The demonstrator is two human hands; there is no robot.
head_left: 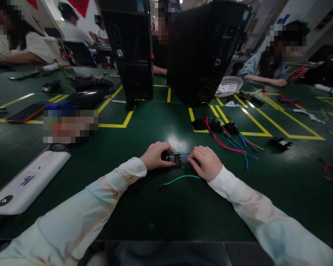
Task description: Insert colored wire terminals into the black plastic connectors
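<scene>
My left hand (156, 156) is closed, thumb and fingers gripping a small black plug-like connector (174, 159) low over the green table. My right hand (205, 161) pinches thin wires, a blue one (184, 156) the clearest, which run into the connector's right side. How far they sit inside is too small to tell. Just in front of both hands lies a loose green wire (180, 178) with a metal-looking tip at its left end; its right end reaches the right hand's edge. Beyond the right hand rest several black connectors (216, 126) with red, blue and green wires.
Two tall black computer cases (131, 51) stand at the back of the table (144, 210). A white device marked 16 (30, 181) lies at left, near a phone (26, 112). A white basket (229, 85) and a black part (279, 144) are right. Other people sit beyond.
</scene>
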